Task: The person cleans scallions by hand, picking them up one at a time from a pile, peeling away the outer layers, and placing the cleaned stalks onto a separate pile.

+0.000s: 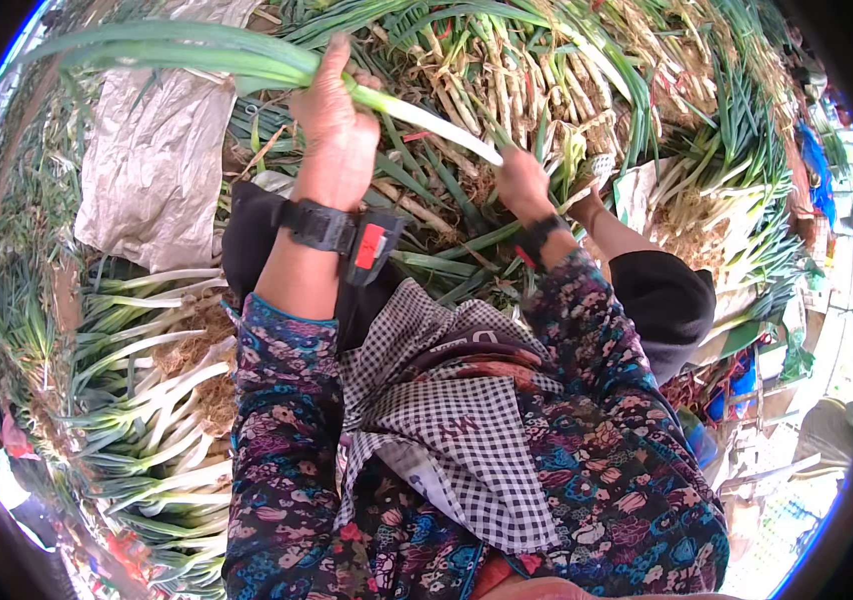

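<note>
A long green onion [425, 121] stretches across in front of me, its green leaves fanning to the far left and its white stalk slanting down to the right. My left hand [335, 115] is closed round it where the leaves meet the stalk, thumb pointing up. At the white root end, my right hand [523, 186] is closed on the stalk; its fingers are slightly blurred and the roots are hidden. Under both hands lies a heap of untrimmed green onions [517, 90] with dry, brownish outer leaves.
Cleaner white-stalked onions [162, 400] are piled at my left, roots toward me. Another such pile [727, 220] lies at my right. A pale crumpled sheet [152, 160] covers part of the left side. My dark-clad knee [662, 305] is beside the right pile.
</note>
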`<action>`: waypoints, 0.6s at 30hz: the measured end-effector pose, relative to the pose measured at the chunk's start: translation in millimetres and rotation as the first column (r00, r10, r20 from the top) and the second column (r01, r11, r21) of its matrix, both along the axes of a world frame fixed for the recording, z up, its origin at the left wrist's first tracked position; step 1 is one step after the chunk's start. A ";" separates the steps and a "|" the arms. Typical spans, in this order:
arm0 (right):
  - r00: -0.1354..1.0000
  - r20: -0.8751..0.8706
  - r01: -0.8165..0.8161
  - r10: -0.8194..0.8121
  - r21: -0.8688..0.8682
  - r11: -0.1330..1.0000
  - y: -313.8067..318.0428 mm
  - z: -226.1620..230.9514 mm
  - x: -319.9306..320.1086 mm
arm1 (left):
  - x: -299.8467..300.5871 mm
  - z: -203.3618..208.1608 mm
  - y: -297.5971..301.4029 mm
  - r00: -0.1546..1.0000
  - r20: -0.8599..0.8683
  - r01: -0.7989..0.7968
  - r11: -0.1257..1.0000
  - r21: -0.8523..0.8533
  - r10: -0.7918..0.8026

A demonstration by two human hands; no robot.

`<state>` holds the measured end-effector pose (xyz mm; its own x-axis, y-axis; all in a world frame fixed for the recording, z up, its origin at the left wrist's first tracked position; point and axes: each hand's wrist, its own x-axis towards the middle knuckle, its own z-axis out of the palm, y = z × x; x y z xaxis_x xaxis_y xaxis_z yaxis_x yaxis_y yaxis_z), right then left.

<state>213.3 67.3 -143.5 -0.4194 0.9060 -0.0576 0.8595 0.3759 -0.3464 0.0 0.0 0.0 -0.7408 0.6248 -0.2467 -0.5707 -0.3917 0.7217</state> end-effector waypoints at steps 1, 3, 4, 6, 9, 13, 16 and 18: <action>0.999 0.016 0.036 -0.036 0.059 0.998 0.0 -15.1 20.0 | 1.1 -3.9 1.0 0.998 0.051 0.028 1.000 -0.012 -0.027; 1.000 -0.002 -0.005 0.005 -0.040 0.999 -32.2 -34.9 46.8 | 12.1 -16.3 -19.9 0.987 0.140 0.091 0.995 -0.051 -0.083; 0.998 -0.051 -0.038 0.034 -0.068 0.997 -29.5 -36.0 48.2 | 7.5 -20.8 -19.8 0.989 0.132 0.069 0.996 -0.064 -0.060; 0.994 0.092 -0.049 0.062 -0.139 0.989 -17.4 -51.6 74.6 | 4.0 -20.9 -18.0 0.997 0.073 0.003 0.997 -0.082 0.003; 0.966 0.150 -0.223 0.209 0.082 0.971 -2.0 -107.5 197.7 | -76.0 -18.7 -26.6 0.996 0.092 -0.009 0.999 0.047 0.004; 0.955 -0.096 0.256 -0.279 -0.203 0.945 -10.2 -107.7 232.8 | -75.9 -13.4 -18.4 0.988 0.079 -0.138 0.989 0.051 0.134; 0.863 -0.505 -0.126 0.020 -0.176 0.976 -30.8 -13.5 121.1 | -73.7 -25.3 -38.2 0.989 0.084 -0.127 0.991 0.046 0.123; 0.748 -0.643 -0.320 0.160 -0.139 0.937 -46.7 11.6 82.3 | -66.4 -40.3 -35.1 0.991 0.136 -0.034 0.995 0.090 0.021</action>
<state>295.6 20.6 -132.0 -0.6376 0.7638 0.1005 0.3218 0.3825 -0.8661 -66.4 -35.1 -40.3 -0.7220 0.6292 -0.2879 -0.6482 -0.4696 0.5994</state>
